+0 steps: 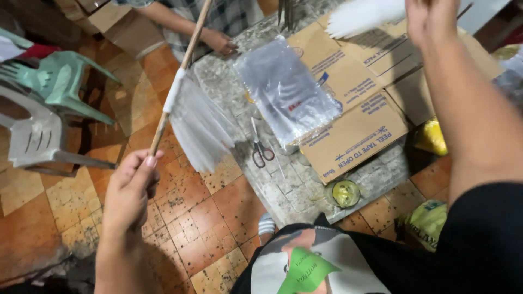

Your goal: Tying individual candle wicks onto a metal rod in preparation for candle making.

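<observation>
the left hand (131,188) is pinched tight on the low end of a stick (180,71), out over the floor (207,228). white strips (199,128) hang from tape on it. best to keep it steady. farther off, the right hand (427,19) grips more strips (362,16) above the table (289,190).

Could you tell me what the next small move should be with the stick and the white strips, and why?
Probably bring the right hand with its white strips down to the stick. The left hand holds the stick's lower end, tilted, with a strip bundle already taped on and bare wood above it, while the right hand is raised far from it.
</observation>
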